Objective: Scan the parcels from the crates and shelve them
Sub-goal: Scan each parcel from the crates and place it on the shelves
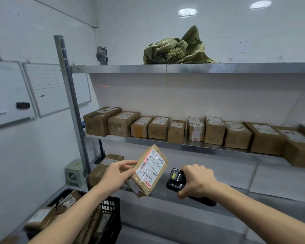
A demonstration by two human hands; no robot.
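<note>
Cardboard boxes (183, 131) along middle shelf (192, 146); green sack (178, 48) above.

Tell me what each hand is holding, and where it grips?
The left hand pinches a small parcel by its left edge; the right hand grips a handheld scanner around its body.

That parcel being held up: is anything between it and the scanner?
Nothing visible. The left hand holds the parcel label-up, the scanner in the right hand sits just beside it with open air between, and a red line crosses the label.
</note>
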